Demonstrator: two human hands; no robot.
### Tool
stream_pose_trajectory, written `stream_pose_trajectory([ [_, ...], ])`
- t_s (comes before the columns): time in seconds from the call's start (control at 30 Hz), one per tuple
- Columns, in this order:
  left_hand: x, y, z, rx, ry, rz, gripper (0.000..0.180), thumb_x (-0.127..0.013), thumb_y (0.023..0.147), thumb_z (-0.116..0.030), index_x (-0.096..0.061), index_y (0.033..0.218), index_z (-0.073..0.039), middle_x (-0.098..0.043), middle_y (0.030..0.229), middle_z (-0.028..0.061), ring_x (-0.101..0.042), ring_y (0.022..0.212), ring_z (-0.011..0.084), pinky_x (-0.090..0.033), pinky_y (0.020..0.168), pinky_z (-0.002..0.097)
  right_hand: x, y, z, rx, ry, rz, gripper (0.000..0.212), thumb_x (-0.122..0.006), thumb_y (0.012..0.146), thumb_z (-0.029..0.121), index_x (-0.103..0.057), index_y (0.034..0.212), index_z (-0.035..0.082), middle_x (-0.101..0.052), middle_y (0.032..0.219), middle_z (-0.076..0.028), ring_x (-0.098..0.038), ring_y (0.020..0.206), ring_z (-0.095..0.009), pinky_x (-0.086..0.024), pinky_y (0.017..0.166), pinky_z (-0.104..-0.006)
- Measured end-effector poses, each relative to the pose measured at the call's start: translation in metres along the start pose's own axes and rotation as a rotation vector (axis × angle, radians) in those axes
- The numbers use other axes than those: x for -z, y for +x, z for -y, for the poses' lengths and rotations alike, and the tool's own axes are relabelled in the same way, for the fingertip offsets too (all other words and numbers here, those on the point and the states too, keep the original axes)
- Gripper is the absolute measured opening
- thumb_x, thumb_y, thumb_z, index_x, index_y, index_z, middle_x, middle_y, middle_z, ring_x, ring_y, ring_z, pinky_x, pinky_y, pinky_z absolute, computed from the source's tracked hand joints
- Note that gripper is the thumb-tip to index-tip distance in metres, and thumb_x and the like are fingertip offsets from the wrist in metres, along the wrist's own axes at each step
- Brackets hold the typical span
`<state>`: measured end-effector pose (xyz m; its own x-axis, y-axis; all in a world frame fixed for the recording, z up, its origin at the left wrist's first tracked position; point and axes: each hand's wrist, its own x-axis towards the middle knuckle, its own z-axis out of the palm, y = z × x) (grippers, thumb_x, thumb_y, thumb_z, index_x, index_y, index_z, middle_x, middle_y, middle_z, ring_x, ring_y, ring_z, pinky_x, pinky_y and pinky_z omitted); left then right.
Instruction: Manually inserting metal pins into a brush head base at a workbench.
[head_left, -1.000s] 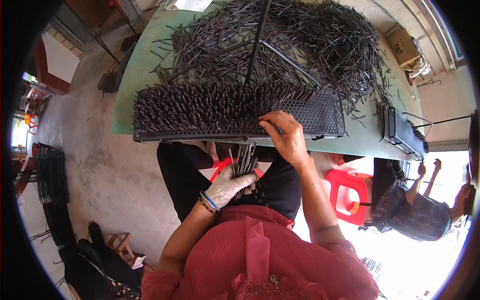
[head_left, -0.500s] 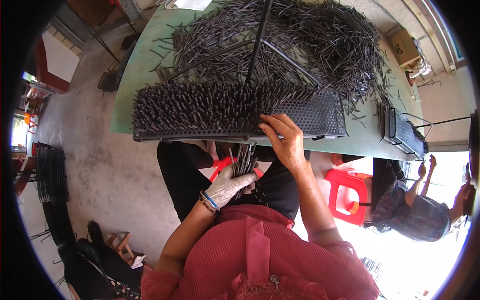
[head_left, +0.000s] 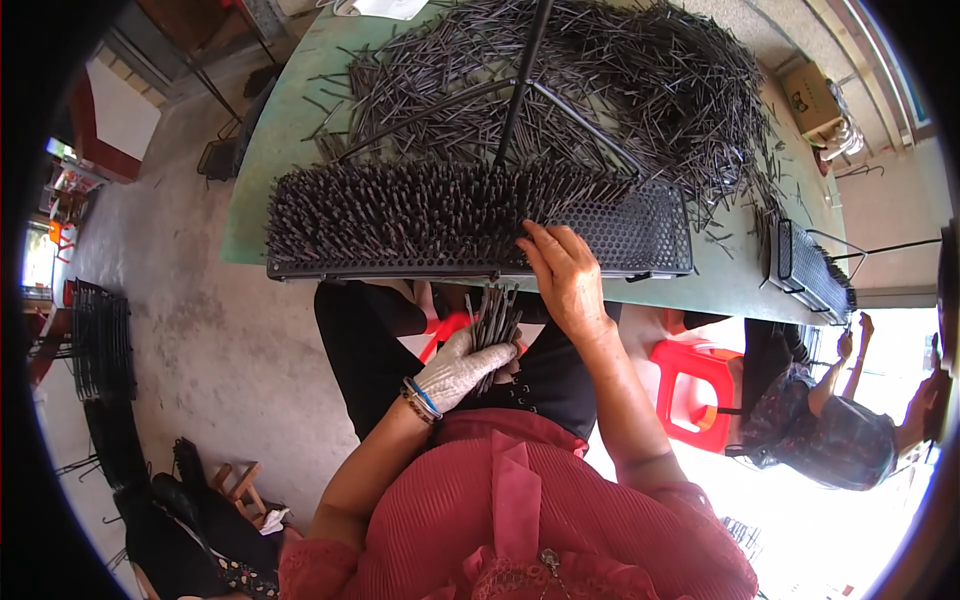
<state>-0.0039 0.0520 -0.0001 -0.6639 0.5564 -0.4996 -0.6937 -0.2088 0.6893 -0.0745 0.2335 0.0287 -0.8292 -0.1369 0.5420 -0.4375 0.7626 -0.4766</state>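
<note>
A long black perforated rack (head_left: pixel 625 225) lies along the near table edge. Thin dark sticks (head_left: pixel 380 210) stand upright in its holes across the left and middle, while bare mesh shows on the right. My right hand (head_left: pixel 570 280), ungloved, is at the near side of the last standing sticks, thumb and forefinger pinched together; whatever lies between the fingertips is too small to make out. Below the rack, above my lap, my left hand (head_left: pixel 455 378) in a whitish glove is closed round a bundle of loose dark sticks (head_left: pixel 493 325), their ends pointing up towards the rack.
A large heap of dark sticks (head_left: pixel 680 90) covers the green table (head_left: pixel 255 215) behind the rack. A black metal frame (head_left: pixel 517 105) rises over it. At right are a second rack (head_left: pixel 808 270), a red stool (head_left: pixel 690 395) and another person (head_left: pixel 820 425). Black racks (head_left: pixel 100 345) are stacked at left.
My right hand has shifted slightly up and left along the standing sticks. In my left hand the bundle has tilted and its tops have fanned out a little.
</note>
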Motion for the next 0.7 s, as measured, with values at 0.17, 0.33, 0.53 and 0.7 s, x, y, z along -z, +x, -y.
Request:
stream_pose_trajectory([
  [0.17, 0.001, -0.002, -0.004, 0.008, 0.011, 0.026, 0.028, -0.063, 0.093, -0.015, -0.057, 0.118, -0.004, -0.063, 0.091, 0.0018, -0.062, 0.076, 0.0098, -0.053, 0.067, 0.0252, 0.005, 0.004, 0.008, -0.014, -0.027, -0.008, 0.026, -0.071, 0.083, 0.007, -0.068, 0.109, 0.001, -0.061, 0.087, -0.011, -0.060, 0.076, -0.028, -0.049, 0.069, -0.0365],
  [0.33, 0.002, -0.001, -0.011, -0.049, 0.222, 0.059, 0.026, -0.064, 0.092, -0.014, -0.056, 0.115, -0.004, -0.061, 0.087, 0.0011, -0.059, 0.071, 0.0094, -0.051, 0.063, 0.0253, 0.028, -0.001, 0.026, -0.170, 0.344, 0.190, 0.027, -0.076, 0.081, 0.020, -0.072, 0.099, 0.001, -0.064, 0.095, -0.012, -0.061, 0.088, -0.028, -0.049, 0.077, -0.0372],
  [0.53, -0.001, 0.009, -0.012, -0.028, 0.471, 0.092, 0.040, -0.069, 0.086, -0.013, -0.050, 0.121, -0.003, -0.061, 0.092, 0.0020, -0.059, 0.076, 0.0104, -0.052, 0.069, 0.0278, 0.036, -0.010, 0.021, -0.252, 0.500, 0.416, 0.019, -0.075, 0.082, 0.017, -0.073, 0.093, 0.001, -0.068, 0.092, -0.011, -0.060, 0.089, -0.024, -0.047, 0.081, -0.0346],
  [0.7, -0.013, 0.018, -0.020, -0.053, 0.538, 0.145, 0.049, -0.070, 0.086, -0.013, -0.049, 0.127, 0.001, -0.062, 0.111, 0.0079, -0.058, 0.100, 0.0147, -0.047, 0.091, 0.0302, 0.050, -0.012, 0.013, -0.514, 0.677, 0.463, 0.017, -0.072, 0.086, 0.014, -0.072, 0.092, -0.002, -0.068, 0.084, -0.009, -0.062, 0.079, -0.015, -0.048, 0.072, -0.0304],
])
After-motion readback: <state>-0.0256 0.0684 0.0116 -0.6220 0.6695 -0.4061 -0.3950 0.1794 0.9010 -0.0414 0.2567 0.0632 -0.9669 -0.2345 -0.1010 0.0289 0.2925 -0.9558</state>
